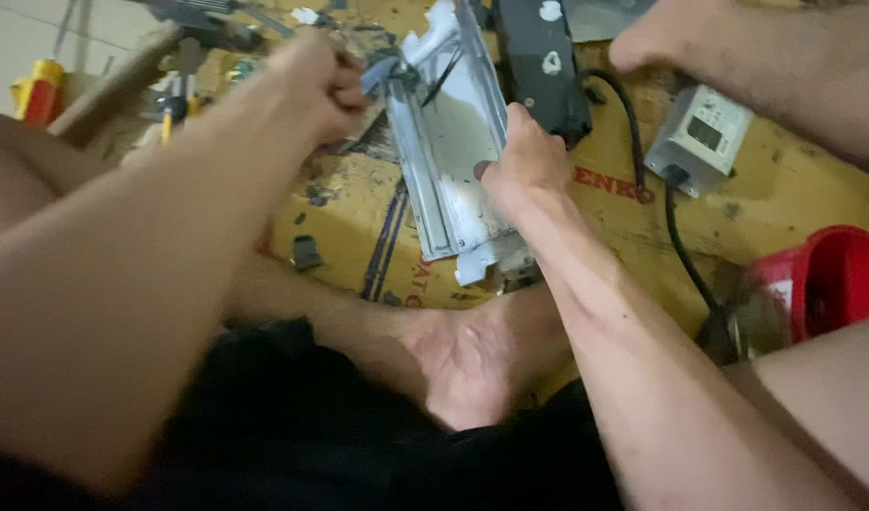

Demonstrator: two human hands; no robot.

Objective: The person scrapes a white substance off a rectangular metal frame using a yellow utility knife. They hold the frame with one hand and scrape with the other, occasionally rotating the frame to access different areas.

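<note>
A long white metal housing (449, 142) lies on a yellow board (785, 208), running from top centre down toward my foot (472, 360). My left hand (311, 85) is closed in a fist at the housing's upper left end, gripping a grey part with black wires there. My right hand (524, 156) presses on the housing's right edge, thumb on its inner face. A black elongated unit (543, 61) lies against the housing's upper right.
A small grey box with a display (700, 137) trails a black cable (685, 251). Another person's foot (737, 47) rests at the top right. A red object (832, 279) sits at right. Tools (179, 104) lie top left.
</note>
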